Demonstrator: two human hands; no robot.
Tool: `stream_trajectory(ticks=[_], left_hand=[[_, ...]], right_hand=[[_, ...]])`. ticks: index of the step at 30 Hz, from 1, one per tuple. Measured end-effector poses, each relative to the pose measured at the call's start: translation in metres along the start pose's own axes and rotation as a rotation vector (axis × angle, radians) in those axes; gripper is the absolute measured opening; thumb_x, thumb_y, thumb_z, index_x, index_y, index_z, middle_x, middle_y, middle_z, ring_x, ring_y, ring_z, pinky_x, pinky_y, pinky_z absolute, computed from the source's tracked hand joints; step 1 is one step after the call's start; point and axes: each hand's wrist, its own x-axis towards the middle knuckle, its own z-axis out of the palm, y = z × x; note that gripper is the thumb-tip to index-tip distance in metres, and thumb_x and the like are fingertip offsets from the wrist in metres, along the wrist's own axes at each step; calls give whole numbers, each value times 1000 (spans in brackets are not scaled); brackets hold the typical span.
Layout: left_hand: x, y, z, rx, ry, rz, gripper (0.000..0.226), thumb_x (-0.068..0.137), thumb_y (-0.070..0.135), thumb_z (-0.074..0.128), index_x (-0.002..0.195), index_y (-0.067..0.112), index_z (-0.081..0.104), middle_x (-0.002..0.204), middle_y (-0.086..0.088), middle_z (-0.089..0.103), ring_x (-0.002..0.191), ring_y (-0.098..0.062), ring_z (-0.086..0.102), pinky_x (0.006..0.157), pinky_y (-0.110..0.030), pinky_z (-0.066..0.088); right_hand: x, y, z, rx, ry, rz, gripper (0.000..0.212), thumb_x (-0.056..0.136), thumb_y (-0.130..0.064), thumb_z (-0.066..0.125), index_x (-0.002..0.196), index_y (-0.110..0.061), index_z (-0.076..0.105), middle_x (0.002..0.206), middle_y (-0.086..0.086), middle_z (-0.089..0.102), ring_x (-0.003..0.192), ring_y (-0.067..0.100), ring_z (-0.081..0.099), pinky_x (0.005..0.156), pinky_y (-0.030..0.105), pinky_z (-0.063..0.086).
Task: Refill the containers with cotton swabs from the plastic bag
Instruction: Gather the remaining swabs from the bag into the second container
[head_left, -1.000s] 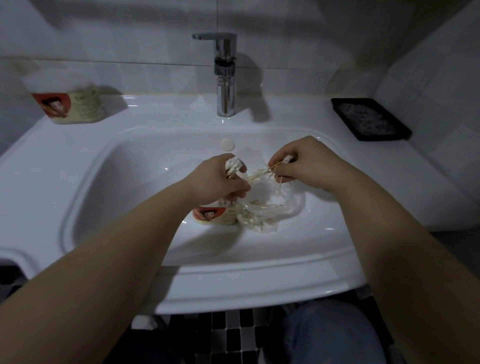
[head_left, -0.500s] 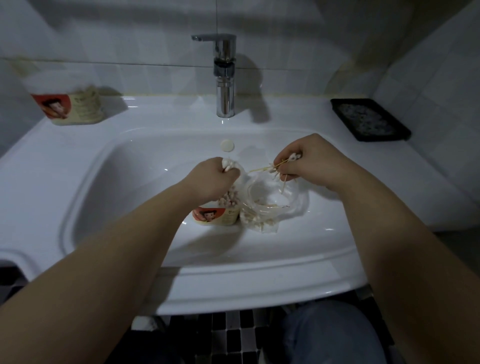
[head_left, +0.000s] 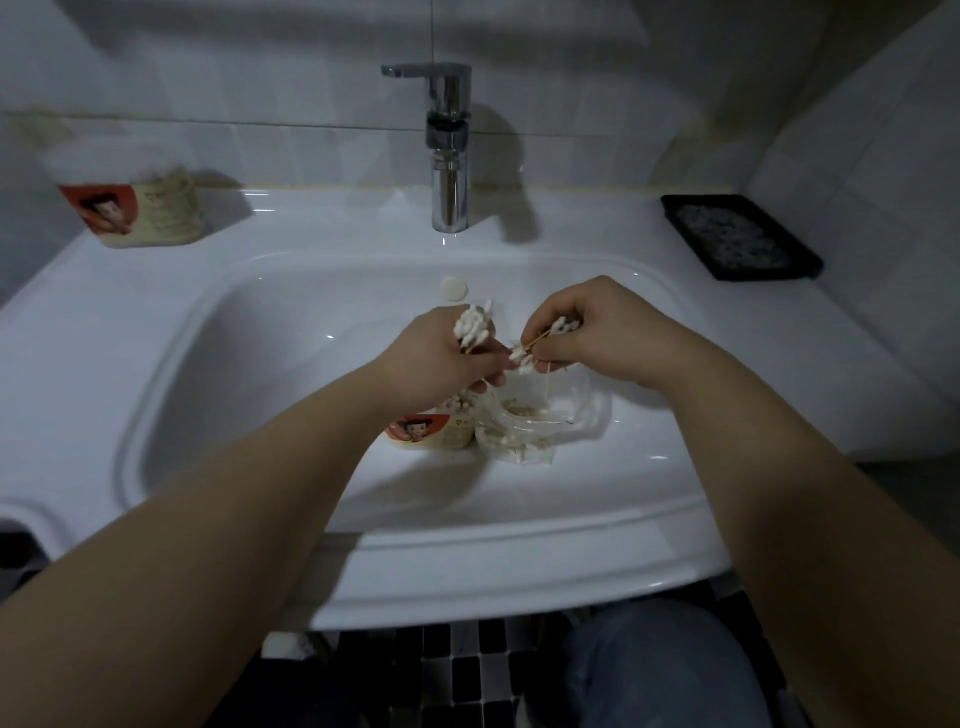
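Observation:
My left hand (head_left: 441, 358) grips a bundle of cotton swabs (head_left: 474, 328), their white tips sticking up above my fist. My right hand (head_left: 592, 332) pinches a few more swabs (head_left: 558, 328) by their wooden sticks, close to the left hand. Both hands hover over the sink basin. Below them stands a small container (head_left: 434, 431) with a red cartoon label, swabs showing at its top. A clear plastic bag (head_left: 530, 421) with loose swabs lies beside it on the right.
The white sink (head_left: 208, 374) has a chrome faucet (head_left: 448, 145) at the back. A second labelled container (head_left: 135, 208) stands on the back left ledge, a black tray (head_left: 737, 236) at the back right. A round overflow cap (head_left: 455, 289) sits in the basin wall.
My left hand has lifted from the container with a bundle of swabs, tips now above the fist. My right hand has moved slightly left toward it with its few swabs.

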Motion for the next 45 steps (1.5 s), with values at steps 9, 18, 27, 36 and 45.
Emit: stream_trajectory(ticks=[9, 18, 27, 36, 45], left_hand=[[0, -3, -2, -69, -69, -33, 9, 99, 4, 57, 105, 10, 60, 87, -1, 79, 76, -21, 77, 72, -32, 63], [-1, -3, -2, 46, -109, -146, 24, 94, 0, 49, 97, 11, 70, 79, -7, 72, 62, -17, 70, 69, -38, 63], [0, -2, -2, 211, 40, -104, 44, 101, 49, 53, 81, 10, 58, 74, -8, 66, 65, -20, 61, 71, -36, 52], [-5, 6, 8, -546, -96, -229, 33, 97, 14, 70, 64, 20, 69, 86, -13, 75, 80, -20, 73, 76, -32, 61], [-1, -3, -4, -496, -139, -257, 35, 94, 0, 68, 82, 20, 42, 95, -17, 76, 73, -21, 70, 69, -30, 58]], right_hand=[[3, 5, -2, 36, -6, 74, 12, 85, -2, 79, 93, -11, 80, 93, 11, 76, 76, 19, 78, 79, 28, 63], [5, 8, -5, 164, 21, 98, 12, 85, 2, 77, 91, -8, 78, 90, 20, 76, 79, 27, 78, 85, 35, 63], [4, 6, -5, 148, 81, 79, 13, 85, -1, 79, 93, -11, 79, 85, 13, 77, 77, 24, 78, 88, 37, 62], [9, -1, 15, 221, 167, -27, 12, 87, -1, 76, 94, -11, 77, 81, 11, 76, 72, 21, 77, 70, 22, 59], [14, 1, 6, 471, 352, 47, 14, 86, 5, 76, 100, 3, 74, 89, 22, 72, 70, 26, 74, 69, 25, 61]])
